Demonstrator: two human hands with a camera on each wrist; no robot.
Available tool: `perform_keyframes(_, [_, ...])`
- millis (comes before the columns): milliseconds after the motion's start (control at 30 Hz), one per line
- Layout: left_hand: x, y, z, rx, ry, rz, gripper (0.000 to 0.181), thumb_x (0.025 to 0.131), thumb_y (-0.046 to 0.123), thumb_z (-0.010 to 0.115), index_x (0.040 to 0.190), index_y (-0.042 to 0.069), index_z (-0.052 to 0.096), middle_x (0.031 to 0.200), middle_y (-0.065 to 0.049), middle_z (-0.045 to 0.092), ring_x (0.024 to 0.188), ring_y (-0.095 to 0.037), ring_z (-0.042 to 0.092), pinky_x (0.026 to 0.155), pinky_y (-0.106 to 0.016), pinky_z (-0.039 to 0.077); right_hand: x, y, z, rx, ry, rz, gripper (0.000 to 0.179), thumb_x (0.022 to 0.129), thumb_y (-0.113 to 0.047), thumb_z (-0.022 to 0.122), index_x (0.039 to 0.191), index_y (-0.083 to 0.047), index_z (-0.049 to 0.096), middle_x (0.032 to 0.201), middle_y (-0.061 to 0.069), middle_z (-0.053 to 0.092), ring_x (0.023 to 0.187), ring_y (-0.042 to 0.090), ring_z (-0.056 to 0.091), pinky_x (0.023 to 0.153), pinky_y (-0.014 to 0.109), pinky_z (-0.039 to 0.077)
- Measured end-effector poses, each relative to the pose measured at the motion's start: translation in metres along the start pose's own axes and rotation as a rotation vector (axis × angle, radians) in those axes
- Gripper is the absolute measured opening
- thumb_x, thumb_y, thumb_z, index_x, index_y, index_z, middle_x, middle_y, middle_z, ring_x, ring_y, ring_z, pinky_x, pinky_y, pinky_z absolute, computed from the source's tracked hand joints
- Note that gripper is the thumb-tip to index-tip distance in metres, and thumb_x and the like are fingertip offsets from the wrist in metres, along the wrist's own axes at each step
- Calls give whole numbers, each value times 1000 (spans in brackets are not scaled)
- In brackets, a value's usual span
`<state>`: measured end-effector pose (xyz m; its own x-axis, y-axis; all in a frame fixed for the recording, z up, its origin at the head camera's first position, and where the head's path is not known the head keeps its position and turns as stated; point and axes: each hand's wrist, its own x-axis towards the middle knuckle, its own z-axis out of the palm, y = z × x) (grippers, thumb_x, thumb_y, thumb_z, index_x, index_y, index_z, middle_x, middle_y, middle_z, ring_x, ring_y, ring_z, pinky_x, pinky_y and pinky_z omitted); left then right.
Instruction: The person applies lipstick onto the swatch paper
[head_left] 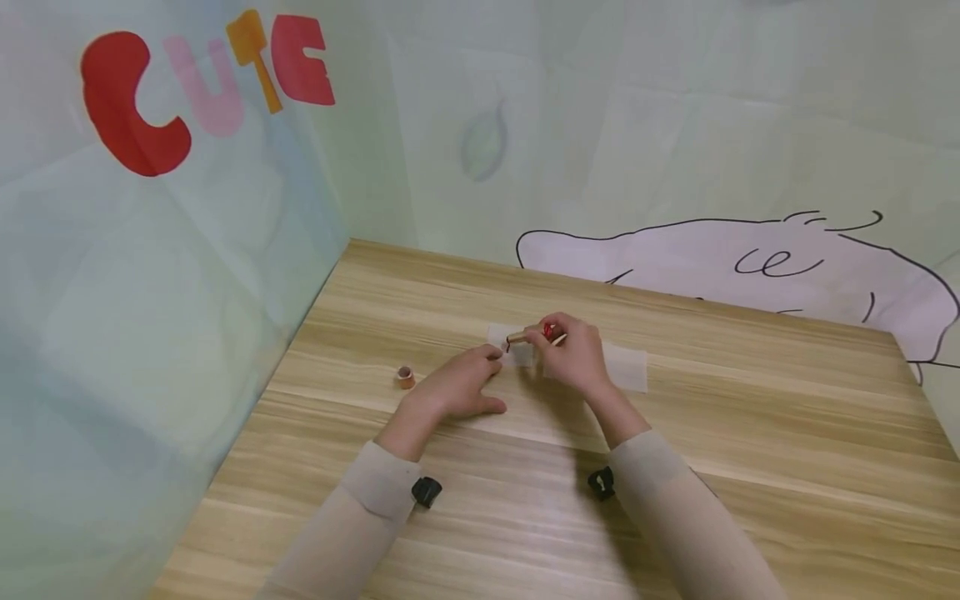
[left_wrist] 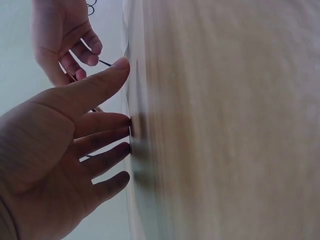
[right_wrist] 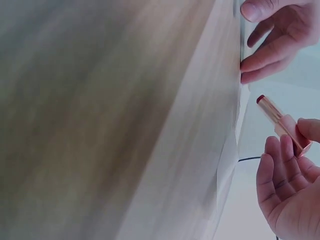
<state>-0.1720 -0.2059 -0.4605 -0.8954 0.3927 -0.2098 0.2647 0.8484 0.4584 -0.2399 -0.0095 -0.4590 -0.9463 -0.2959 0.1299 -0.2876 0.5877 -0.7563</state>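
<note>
My right hand [head_left: 573, 354] pinches a lipstick [right_wrist: 280, 120] with a rose-gold case between thumb and fingers. Its dark red tip points left, close over a small white sheet of paper [head_left: 519, 357], where a short dark red mark shows. Fairly straight and spread, the fingers of my left hand [head_left: 461, 383] rest with their tips down at the near left edge of that sheet. In the left wrist view the left hand [left_wrist: 65, 145] holds nothing. A small lipstick cap [head_left: 406, 378] stands on the table left of the left hand.
Another white sheet [head_left: 628, 369] lies on the wooden table [head_left: 750, 400], partly behind the right hand. Fabric walls [head_left: 637, 125] with printed letters and a cartoon outline border the table at the left and back. Black wrist devices sit by both sleeves.
</note>
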Motion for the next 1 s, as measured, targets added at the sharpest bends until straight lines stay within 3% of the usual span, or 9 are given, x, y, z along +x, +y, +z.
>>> perform_keyframes(300, [1,6,0,23,-4,1,68,91,33,78,141,-5,54,155,-16,43,142,-31,41,119,-40,32,0,5,-14,37,79,23,25,91,-27,78,98,-3,72,82,11,71,74,25,67,62,27,52])
perform_keyframes(500, [1,10,-2,35,27,15,73,90,31,79,147,-1,49,157,-15,41,145,-31,37,121,-41,28,-1,7,-25,99,122,37,24,91,-27,79,97,-4,73,82,10,72,69,22,67,57,24,52])
perform_keyframes(1000, [7,29,4,87,76,84,69,90,35,79,146,4,53,158,-12,40,146,-30,36,120,-42,29,-10,20,-45,124,142,58,25,92,-27,78,98,-4,71,85,11,70,64,19,66,56,24,53])
